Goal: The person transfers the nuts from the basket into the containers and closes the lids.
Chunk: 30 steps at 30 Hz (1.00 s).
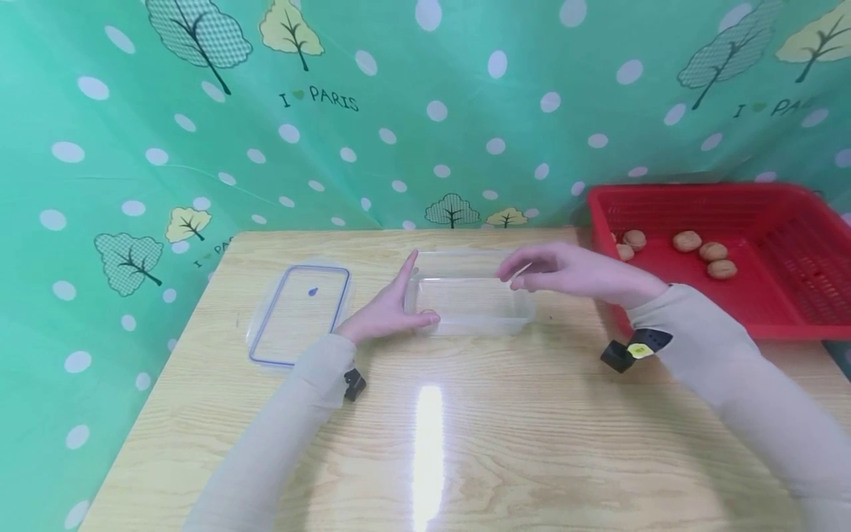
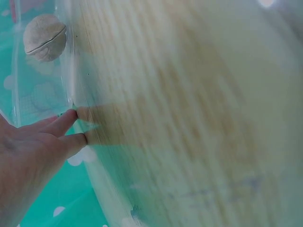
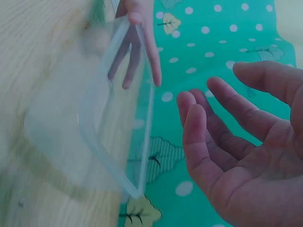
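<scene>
A wide stretch of bare wooden counter (image 1: 465,443) fills the lower half of the head view, with a bright glare streak down its middle and both sleeves crossing it from the bottom corners. Above that, at centre frame, stands a clear plastic container (image 1: 468,295), open at the top and set well in from every counter edge. The left hand (image 1: 388,310) lies against the container's left end wall with fingers straight and the thumb along the near lower edge; it presses rather than grips. The right hand (image 1: 565,272) hovers at the container's right rim, fingers relaxed and loosely spread, holding nothing; the right wrist view shows a gap between palm and rim. To the left of the container a clear lid (image 1: 299,314) with a blue seal lies flat near the counter's left edge. At right, a red basket (image 1: 784,295) sits at the right side of the counter, with walnuts (image 1: 687,241) inside. Behind hangs a green spotted cloth (image 1: 399,111).
</scene>
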Each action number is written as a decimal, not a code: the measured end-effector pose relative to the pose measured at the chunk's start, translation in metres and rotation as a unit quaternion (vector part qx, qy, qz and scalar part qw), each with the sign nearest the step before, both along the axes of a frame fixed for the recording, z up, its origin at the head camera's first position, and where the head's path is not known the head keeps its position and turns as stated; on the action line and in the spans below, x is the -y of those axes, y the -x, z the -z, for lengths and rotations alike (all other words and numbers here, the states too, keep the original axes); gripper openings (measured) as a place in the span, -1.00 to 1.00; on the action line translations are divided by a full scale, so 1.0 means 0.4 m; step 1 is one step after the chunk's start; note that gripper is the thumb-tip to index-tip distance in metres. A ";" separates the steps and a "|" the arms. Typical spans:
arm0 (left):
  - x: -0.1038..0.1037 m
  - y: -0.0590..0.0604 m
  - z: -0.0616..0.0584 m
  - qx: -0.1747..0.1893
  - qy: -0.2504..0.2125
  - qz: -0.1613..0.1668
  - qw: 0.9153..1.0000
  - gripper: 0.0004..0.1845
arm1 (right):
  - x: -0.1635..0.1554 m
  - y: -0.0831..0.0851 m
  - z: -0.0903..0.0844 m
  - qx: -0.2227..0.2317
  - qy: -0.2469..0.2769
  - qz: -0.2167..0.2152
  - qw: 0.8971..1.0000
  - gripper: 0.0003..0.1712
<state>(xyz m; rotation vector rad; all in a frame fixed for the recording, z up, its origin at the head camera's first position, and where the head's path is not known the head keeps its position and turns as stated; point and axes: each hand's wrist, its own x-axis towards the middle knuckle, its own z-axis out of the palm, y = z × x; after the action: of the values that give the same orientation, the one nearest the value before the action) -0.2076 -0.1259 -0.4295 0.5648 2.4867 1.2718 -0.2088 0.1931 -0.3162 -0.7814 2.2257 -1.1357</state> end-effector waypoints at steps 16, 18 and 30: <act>-0.009 -0.020 -0.035 0.008 -0.005 0.000 1.000 0.26 | -0.092 0.005 -0.044 -0.039 -0.057 0.058 0.996 -0.61; -0.004 -0.012 -0.017 0.005 -0.003 -0.002 1.000 0.28 | -0.102 0.009 -0.044 -0.037 -0.060 0.057 0.996 -0.61; 0.000 -0.004 -0.003 0.003 -0.001 -0.002 1.000 0.30 | -0.183 0.028 -0.063 -0.029 -0.078 0.090 0.992 -0.54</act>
<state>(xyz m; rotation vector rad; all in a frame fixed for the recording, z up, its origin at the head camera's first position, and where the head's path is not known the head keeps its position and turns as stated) -0.2060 -0.1257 -0.4282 0.5546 2.4832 1.2768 -0.2200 0.2664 -0.2912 -0.5636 2.4396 -1.0154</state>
